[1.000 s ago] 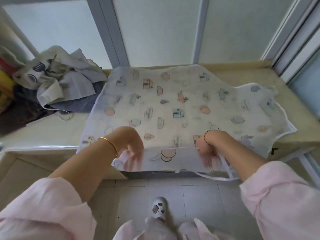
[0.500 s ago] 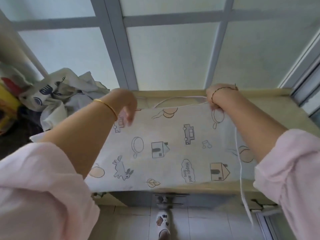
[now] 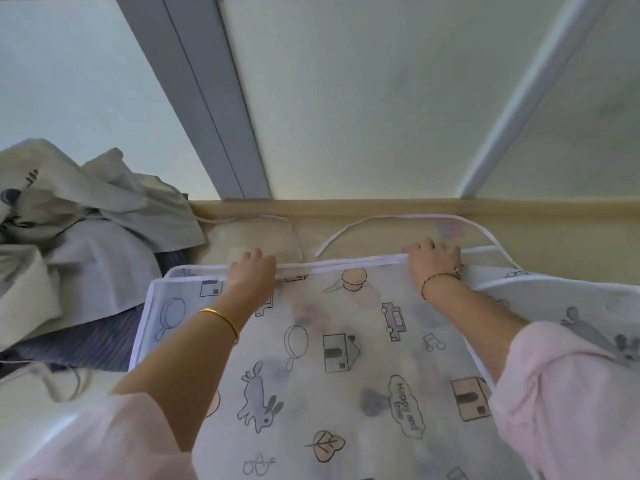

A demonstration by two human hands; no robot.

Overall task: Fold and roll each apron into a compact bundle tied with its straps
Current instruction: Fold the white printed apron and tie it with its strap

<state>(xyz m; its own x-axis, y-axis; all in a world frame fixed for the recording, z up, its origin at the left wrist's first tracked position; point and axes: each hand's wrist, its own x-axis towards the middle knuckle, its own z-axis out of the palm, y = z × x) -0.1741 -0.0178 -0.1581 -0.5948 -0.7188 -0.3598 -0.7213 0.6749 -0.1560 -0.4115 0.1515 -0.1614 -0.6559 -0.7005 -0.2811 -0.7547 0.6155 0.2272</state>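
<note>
Apron (image 3: 346, 358) lies doubled on table (image 3: 554, 233), hem near far edge. L hand (image 3: 251, 271) & R hand (image 3: 433, 261) each grip hem. Est. status: 1st fold done; further folds, roll, strap (image 3: 433, 215) tie pending. Pile (image 3: 104, 216) at left: pending.

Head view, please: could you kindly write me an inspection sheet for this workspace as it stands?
Surface: beige counter running under a window, mostly covered by fabric.
Job's things: printed apron lying flat, apparently doubled over, its white-trimmed edges lined up at the far side; its white strap loops loosely on the counter beyond that edge.
Clutter: pile of cloth, crumpled, on the left, touching the apron's left side.
Hands: left hand and right hand both grip the apron's far edge, set apart.
Cables: nothing seen.
Surroundings: frosted window with grey frames right behind the counter.
</note>
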